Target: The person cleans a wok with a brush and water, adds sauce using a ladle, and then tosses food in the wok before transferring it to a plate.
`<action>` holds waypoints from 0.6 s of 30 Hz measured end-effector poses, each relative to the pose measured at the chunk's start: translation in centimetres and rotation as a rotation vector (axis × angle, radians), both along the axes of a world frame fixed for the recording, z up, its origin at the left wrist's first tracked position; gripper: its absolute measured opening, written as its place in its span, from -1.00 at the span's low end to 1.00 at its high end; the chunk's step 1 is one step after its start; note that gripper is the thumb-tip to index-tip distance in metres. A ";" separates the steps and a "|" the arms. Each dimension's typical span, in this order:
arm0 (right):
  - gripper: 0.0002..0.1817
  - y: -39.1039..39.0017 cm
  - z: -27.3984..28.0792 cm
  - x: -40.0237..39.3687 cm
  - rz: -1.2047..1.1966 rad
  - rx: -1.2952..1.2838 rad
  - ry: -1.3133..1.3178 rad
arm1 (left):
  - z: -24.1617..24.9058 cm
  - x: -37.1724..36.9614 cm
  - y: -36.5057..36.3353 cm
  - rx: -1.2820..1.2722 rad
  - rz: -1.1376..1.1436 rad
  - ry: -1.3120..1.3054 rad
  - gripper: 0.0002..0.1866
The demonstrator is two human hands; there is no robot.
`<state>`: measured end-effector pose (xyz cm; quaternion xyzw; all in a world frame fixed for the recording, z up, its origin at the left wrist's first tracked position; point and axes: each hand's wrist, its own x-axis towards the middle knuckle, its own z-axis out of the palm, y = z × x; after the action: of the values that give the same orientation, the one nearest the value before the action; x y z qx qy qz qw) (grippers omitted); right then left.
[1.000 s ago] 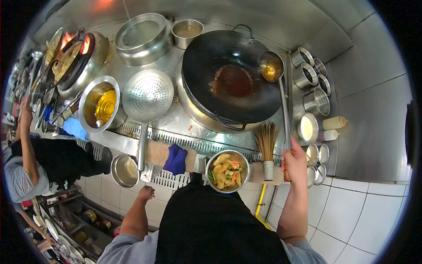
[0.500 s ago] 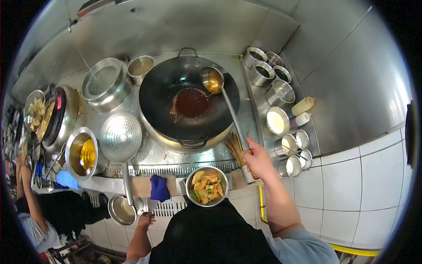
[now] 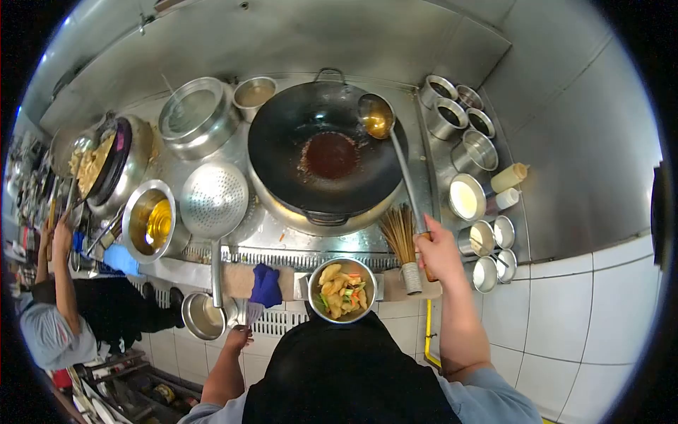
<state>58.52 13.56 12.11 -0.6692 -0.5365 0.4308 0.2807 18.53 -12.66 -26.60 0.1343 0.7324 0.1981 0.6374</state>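
My right hand (image 3: 439, 249) is wrapped round the wooden grip of a long-handled ladle (image 3: 405, 169). Its bowl, with amber liquid in it, hangs over the right side of a black wok (image 3: 282, 177). Dark red-brown sauce (image 3: 330, 155) pools in the wok's bottom. Low on the left, my left hand (image 3: 240, 338) has its fingers curled together beside a pale slotted piece; what they hold, if anything, I cannot tell. A metal bowl (image 3: 316, 309) of golden fried pieces and vegetables stands at the counter's front edge, before my apron.
Left of the wok are a perforated strainer (image 3: 214, 200), a bowl of yellow oil (image 3: 129, 225) and a lidded pot (image 3: 212, 139). Sauce tins (image 3: 446, 121) and squeeze bottles (image 3: 510, 178) line the right. A bamboo brush (image 3: 400, 237) and purple cloth (image 3: 266, 284) lie in front. Another person (image 3: 56, 325) works at far left.
The whole view has shifted, so the stove and tins appear further right and slightly higher. The ladle stays over the wok's right side in my right hand; the other person's pan has tilted.
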 end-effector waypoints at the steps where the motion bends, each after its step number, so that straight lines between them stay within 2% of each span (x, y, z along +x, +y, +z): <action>1: -0.42 0.1 -0.3 0.2 0.014 -0.009 0.003 | -0.1 0.2 0.0 -0.018 -0.008 -0.006 -0.68; 9: -0.41 1.1 -1.5 0.3 0.041 -0.017 0.035 | 0.0 1.5 -1.4 -0.060 0.047 -0.044 -0.63; 12: -0.42 1.6 -2.6 0.0 0.073 -0.007 0.030 | 1.7 2.3 -1.2 -0.067 0.055 0.001 -0.62; 18: -0.46 1.0 -3.3 -2.3 0.154 -0.084 0.077 | -0.8 2.3 -2.0 -0.087 0.056 -0.022 -0.62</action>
<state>56.26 14.51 8.77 -0.6201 -0.5568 0.4984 0.2389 20.81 -14.64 -27.35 0.0839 0.7367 0.1851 0.6449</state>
